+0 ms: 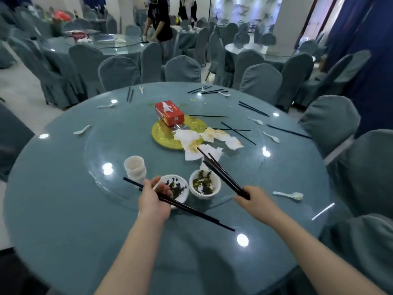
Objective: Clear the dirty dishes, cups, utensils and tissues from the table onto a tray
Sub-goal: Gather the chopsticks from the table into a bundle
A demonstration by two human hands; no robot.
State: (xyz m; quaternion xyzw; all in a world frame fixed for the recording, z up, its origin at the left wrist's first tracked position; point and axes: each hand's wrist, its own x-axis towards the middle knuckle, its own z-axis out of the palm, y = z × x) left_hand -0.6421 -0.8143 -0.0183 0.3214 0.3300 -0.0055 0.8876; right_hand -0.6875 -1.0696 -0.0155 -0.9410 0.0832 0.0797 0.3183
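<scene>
Both hands are gathering chopsticks near the table's point(63, 209) front edge. The left hand point(154, 199) has its fingers pinching a pair of chopsticks point(191, 209) crosswise over a dirty bowl point(177, 188), while the right hand point(255, 201) has its fingers closed around a bundle of chopsticks point(223, 173) fanned toward the soiled tissues point(202, 143), probably collecting them together. More chopsticks and spoons lie along the far and right edges; no tray is visible.

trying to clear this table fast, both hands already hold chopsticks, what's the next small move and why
Probably pass the pair in the left hand into the right hand's bundle of chopsticks. That frees the left hand, which is right over the dirty bowl and near the white cups. No tray is in view.
</scene>
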